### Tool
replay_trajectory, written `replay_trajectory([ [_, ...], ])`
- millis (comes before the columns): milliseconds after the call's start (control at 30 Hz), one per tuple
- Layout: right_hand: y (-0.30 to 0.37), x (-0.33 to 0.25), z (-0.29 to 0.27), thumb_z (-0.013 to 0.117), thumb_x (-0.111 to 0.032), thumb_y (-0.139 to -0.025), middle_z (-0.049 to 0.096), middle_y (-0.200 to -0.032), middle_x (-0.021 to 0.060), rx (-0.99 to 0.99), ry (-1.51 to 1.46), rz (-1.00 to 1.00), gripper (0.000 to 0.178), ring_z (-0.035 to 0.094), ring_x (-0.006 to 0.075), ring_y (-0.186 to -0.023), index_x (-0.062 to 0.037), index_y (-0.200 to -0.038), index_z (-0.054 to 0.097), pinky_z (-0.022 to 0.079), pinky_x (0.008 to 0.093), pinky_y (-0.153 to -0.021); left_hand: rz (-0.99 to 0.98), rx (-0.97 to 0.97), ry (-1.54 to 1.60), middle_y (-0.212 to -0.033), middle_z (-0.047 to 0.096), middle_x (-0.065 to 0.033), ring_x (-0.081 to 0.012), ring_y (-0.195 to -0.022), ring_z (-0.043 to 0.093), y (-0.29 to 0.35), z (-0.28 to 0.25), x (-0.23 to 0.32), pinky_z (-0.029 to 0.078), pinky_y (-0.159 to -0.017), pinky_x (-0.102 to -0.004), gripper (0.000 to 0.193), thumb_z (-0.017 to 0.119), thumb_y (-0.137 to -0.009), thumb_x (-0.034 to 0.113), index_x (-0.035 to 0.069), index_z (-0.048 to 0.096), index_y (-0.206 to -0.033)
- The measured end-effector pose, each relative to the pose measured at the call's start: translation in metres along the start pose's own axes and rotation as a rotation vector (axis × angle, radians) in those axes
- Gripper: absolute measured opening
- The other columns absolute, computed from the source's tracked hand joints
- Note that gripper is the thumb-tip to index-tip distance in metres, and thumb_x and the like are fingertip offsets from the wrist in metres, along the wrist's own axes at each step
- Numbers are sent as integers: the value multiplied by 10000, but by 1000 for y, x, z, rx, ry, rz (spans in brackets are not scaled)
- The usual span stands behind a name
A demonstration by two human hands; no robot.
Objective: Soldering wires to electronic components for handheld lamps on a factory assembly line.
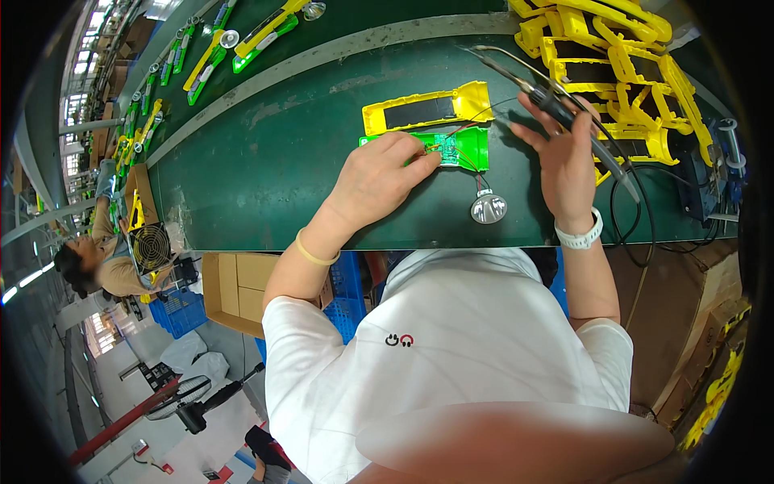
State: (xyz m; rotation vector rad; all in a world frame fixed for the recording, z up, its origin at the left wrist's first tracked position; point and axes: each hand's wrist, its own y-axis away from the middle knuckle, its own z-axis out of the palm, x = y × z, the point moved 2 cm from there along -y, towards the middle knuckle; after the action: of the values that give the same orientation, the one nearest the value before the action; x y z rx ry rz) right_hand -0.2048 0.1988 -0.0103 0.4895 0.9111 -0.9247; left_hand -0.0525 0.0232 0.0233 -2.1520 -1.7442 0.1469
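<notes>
My left hand (377,179) lies over the left part of a green plastic lamp housing (477,150), fingers curled and thumb and fingertips together at its circuit board (447,148). Whether they also pinch a wire is hidden. Thin red and dark wires run from the board to a round silver reflector lamp head (488,207) on the bench. Just beyond lies a yellow housing half (419,110) with a black panel. Raised on the right, my right hand (567,161) grips a soldering iron (553,105) between thumb and fingers, its metal tip pointing up and left, apart from the board.
Yellow housing frames (613,77) are piled at the far right, near a dark blue box (692,179) and black cable loops (637,222). Assembled green-yellow lamps (266,40) lie beyond a grey strip (339,60). A co-worker (109,258) sits far left; a cardboard box (230,290) stands below the bench edge.
</notes>
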Motion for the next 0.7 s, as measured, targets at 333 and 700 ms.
replay_trajectory([
  [333,13,-8,35,312,-371,-979,548,-942,171,-196,-137,-55,390,623,252,-765,-35,-1178,319,536,322,-601,-153,254,213,-928,563,-79,-270,-898,529,-43,20,19,404,-786,-375,331,705,-675,152,64,608,-979],
  [700,6,-19,-12,435,-285,-959,574,-831,113,-17,9,-214,242,513,122,-629,-67,-1060,412,386,211,-523,-375,289,229,-733,547,-67,-256,-716,527,-32,43,-1,413,-635,-364,66,652,-750,113,98,634,-812],
])
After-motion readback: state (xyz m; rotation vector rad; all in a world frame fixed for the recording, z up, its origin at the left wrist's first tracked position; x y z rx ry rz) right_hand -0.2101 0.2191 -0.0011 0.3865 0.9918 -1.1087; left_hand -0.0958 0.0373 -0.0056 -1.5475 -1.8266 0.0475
